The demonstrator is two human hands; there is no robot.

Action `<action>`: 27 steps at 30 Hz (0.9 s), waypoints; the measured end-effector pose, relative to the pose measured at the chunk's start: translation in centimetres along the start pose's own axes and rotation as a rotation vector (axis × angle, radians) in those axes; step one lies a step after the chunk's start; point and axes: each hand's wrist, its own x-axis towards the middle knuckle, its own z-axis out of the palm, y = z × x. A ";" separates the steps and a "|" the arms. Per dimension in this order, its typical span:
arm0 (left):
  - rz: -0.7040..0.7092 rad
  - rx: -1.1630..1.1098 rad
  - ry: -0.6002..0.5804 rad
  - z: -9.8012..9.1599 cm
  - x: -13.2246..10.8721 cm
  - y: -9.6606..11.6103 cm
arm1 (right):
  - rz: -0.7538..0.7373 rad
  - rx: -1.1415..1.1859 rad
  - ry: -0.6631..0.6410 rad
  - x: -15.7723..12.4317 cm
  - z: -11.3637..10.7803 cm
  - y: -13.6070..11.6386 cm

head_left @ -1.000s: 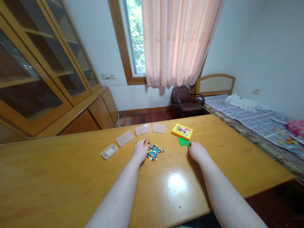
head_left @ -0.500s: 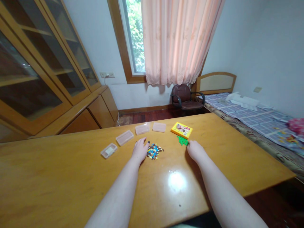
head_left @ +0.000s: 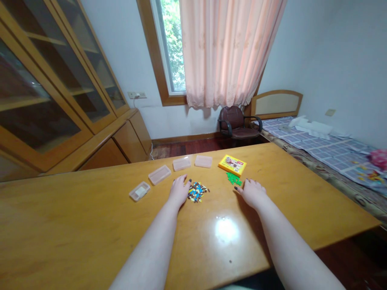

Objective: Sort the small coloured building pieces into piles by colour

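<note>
On the wooden table lies a pile of small blue, brown, yellow and white pieces, too small to make out singly. My left hand rests at the pile's left edge, thumb apart from the fingers, holding nothing that I can see. Right of it, several flat green pieces lie together in front of a yellow box with a printed picture. My right hand is just right of the green pieces, thumb spread from the fingers, with nothing visible in it.
Clear plastic cases stand in an arc behind the piles: one at the far left with a white item inside, then another case, a third case and a flat case or lid. A chair stands beyond the table.
My right hand has opened from a closed shape beside the green pieces and drawn slightly right and nearer. The left hand has stayed by the mixed pile.
</note>
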 end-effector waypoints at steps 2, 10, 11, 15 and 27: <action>0.008 0.005 -0.001 0.1 0.0 -0.1 | -0.003 -0.037 -0.029 -0.8 0.6 -1.0; 0.009 0.000 0.005 0.3 0.1 -0.3 | 0.026 -0.017 -0.102 -1.4 1.8 -3.6; 0.011 -0.001 0.006 0.3 0.1 -0.3 | 0.037 -0.023 -0.102 -1.5 1.7 -3.5; 0.023 -0.006 0.006 0.3 0.1 -0.3 | 0.013 -0.033 -0.106 -1.9 1.9 -3.6; 0.005 0.000 0.001 0.0 -0.1 0.0 | -0.044 0.034 -0.033 -1.2 2.7 -3.5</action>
